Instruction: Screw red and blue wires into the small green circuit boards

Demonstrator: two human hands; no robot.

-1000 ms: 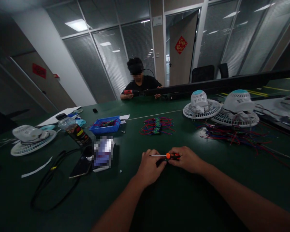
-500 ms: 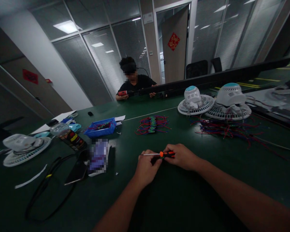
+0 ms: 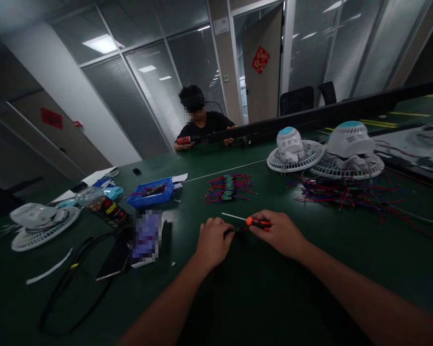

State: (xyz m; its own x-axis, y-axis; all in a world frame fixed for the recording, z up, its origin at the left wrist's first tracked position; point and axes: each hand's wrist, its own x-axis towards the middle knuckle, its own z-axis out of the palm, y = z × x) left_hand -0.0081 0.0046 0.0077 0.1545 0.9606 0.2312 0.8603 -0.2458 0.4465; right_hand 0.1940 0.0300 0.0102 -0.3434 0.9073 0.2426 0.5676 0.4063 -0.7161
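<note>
My right hand [image 3: 283, 233] is closed round the orange-and-black handle of a screwdriver [image 3: 259, 223]. Its thin shaft points left, above the fingertips of my left hand [image 3: 213, 242]. Those fingers are pinched on a small green circuit board [image 3: 237, 230], mostly hidden and dim. A faint reddish wire seems to run from it towards my right hand. Just beyond both hands, a row of green circuit boards [image 3: 228, 186] lies on the table, with red and blue wires spreading to either side.
The green table [image 3: 202, 166] holds a blue tray [image 3: 152, 193] of wired boards, a bottle [image 3: 110, 209] and a phone [image 3: 113, 259] at left. White fan units [image 3: 292, 156] and a wire bundle [image 3: 332, 194] lie right. Opposite, a person [image 3: 202, 125] holds a red-and-black tool [image 3: 187, 140].
The screwdriver has moved right, its shaft drawn clear of my left fingers and tilted tip-up. My hands are further apart. The view has shifted slightly.
</note>
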